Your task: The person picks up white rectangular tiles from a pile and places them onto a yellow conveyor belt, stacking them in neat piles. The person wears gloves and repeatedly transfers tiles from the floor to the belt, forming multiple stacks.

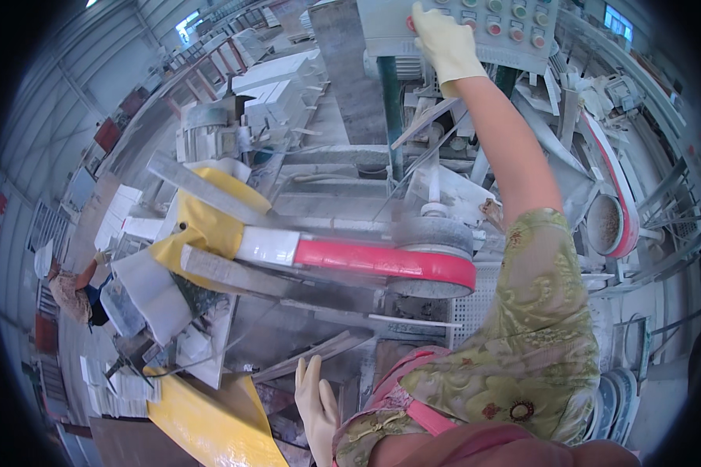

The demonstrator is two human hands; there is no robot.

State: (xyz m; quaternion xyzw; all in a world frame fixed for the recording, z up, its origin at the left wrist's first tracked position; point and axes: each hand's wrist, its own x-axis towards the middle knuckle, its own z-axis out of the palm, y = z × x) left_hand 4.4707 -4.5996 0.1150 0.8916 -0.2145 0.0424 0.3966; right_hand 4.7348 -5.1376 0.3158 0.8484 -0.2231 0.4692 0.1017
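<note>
At the top, my right hand (446,47), in a cream rubber glove, reaches over a pale grey control panel (514,58) with rows of red, green and white buttons. Its fingers lie against the panel's left part, one stretched upward, beside a red button (410,24). Low in the middle, my left hand (317,405), gloved alike, hangs with fingers apart and holds nothing. Between the hands, a machine's pink-red guard (385,263) curves round a dusty grey wheel (432,233). Yellow sheeting (210,206) wraps the guard's left end between grey bars.
Another yellow sheet (210,424) lies at the lower left. A motor (208,134) stands beyond the machine, with white slabs (269,97) stacked behind it. A second red-edged wheel (605,222) is at right. Another person (76,292) in a white hat bends at far left.
</note>
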